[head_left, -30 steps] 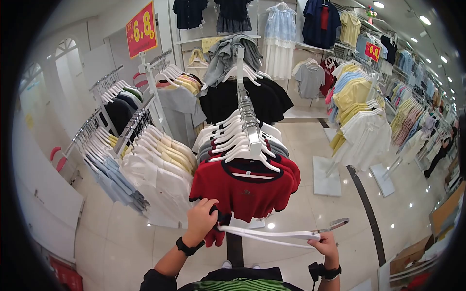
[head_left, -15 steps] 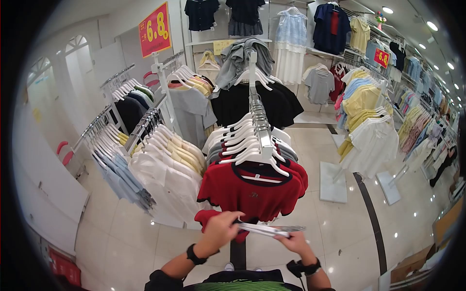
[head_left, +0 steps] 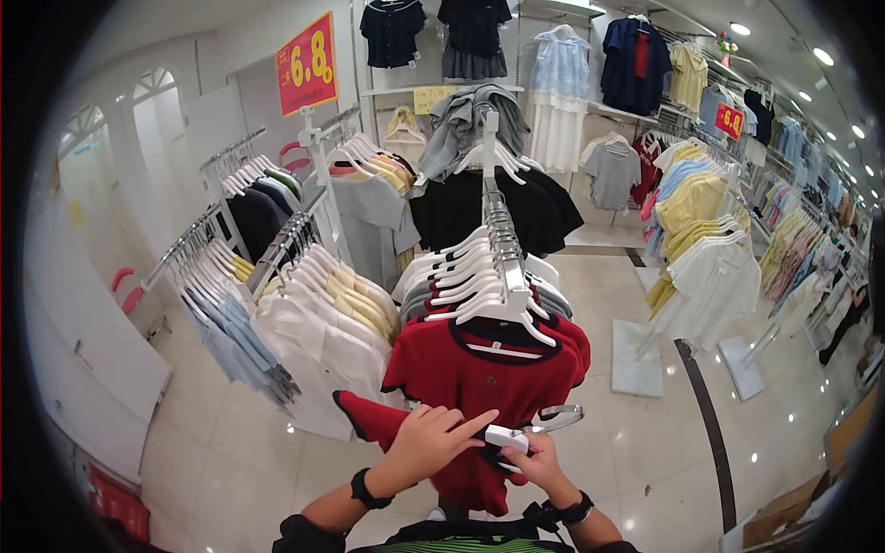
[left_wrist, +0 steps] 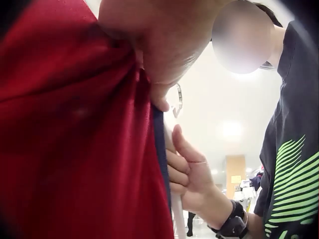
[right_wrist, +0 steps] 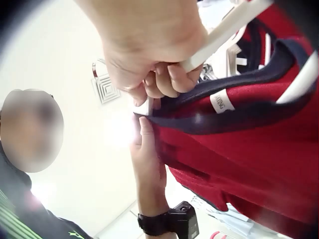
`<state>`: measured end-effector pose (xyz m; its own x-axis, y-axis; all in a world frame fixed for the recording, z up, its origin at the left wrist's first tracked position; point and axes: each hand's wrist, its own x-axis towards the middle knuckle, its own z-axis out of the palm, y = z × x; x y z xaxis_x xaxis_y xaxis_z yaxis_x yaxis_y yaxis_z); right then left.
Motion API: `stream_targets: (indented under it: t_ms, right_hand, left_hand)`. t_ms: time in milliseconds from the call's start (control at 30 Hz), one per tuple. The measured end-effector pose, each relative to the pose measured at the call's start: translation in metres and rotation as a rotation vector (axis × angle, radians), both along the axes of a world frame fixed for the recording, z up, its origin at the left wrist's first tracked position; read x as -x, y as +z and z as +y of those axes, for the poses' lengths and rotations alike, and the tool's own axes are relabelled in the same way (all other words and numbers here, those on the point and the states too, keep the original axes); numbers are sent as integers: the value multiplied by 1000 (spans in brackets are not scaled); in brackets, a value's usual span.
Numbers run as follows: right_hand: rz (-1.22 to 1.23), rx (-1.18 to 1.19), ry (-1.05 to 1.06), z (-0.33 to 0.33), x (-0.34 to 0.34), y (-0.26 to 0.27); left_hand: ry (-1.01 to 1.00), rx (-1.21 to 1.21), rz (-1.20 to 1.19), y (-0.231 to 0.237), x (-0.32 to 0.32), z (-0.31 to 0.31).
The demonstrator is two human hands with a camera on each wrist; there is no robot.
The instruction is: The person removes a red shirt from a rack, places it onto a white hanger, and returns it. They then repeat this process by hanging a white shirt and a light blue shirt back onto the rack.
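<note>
Floor [head_left: 590,479]: pale, glossy tiles, with a dark band [head_left: 705,415] running across on the right.
Central rack [head_left: 514,292]: straight ahead, packed with white hangers; black tops [head_left: 498,207] hang farther back, grey garments [head_left: 475,115] heaped above them.
Left racks: white blouses [head_left: 318,355] nearest, light blue clothes [head_left: 240,336] farther left.
Right rack: white tops [head_left: 705,286], near a flat white base [head_left: 636,355].
In the way: a hung red shirt [head_left: 489,369] fills the central rack's near end, just behind the hands.
Price sign [head_left: 307,66]: red, yellow "6.8", upper left.
Held red shirt [head_left: 466,484]: off the rail, between the person and the hung one; plain red, dark navy trim at neck and sleeve, one sleeve spread leftward, the body drooping in loose folds below the hands.
Hanger [head_left: 508,439]: white, metal hook [head_left: 562,417] pointing right; it lies against the neckline, how much is inside cannot be told.
Right hand [head_left: 542,461]: grip clenched round the hanger.
Left hand [head_left: 429,442]: grip pinching the shirt's cloth beside the navy trim.
Neck label [right_wrist: 222,101]: white, small dark lettering, inside the collar.
</note>
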<state>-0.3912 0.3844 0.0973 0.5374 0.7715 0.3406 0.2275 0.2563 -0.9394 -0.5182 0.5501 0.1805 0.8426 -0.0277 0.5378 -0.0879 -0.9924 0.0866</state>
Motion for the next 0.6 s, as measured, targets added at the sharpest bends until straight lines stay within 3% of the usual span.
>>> stream_targets:
  t_ms: [67, 100, 133, 200, 233, 333, 367, 400, 467, 500, 567, 600]
  right_hand:
    - [-19, 80, 125, -4, -3, 9]
    - [138, 225, 290, -12, -8, 7]
    - [138, 227, 289, -10, -15, 3]
    - [201, 64, 741, 1, -31, -6]
    - [636, 254, 787, 0, -30, -3]
    - [730, 444, 613, 0, -31, -32]
    - [601, 107, 690, -8, -21, -40]
    - [603, 106, 695, -7, -13, -62]
    - [518, 479, 666, 11, 1, -103]
    - [519, 478, 668, 18, 11, -97]
    - [-357, 335, 497, 29, 29, -78]
    - [-358, 331, 502, 30, 21, -84]
  left_hand:
    - [-32, -21, -67, 6, 5, 6]
    - [-55, 33, -103, 6, 7, 8]
    - [-80, 87, -140, 7, 9, 10]
    - [-84, 76, -191, 13, 14, 14]
    - [-95, 62, -203, 15, 17, 16]
    - [-87, 59, -231, 31, 25, 12]
    - [-88, 26, -239, 35, 27, 13]
    - [-87, -7, -242, 37, 31, 15]
    - [-74, -17, -238, 37, 33, 24]
    - [-64, -24, -240, 37, 35, 28]
    - [-49, -15, -207, 39, 41, 39]
    - [-36, -4, -174, 40, 45, 45]
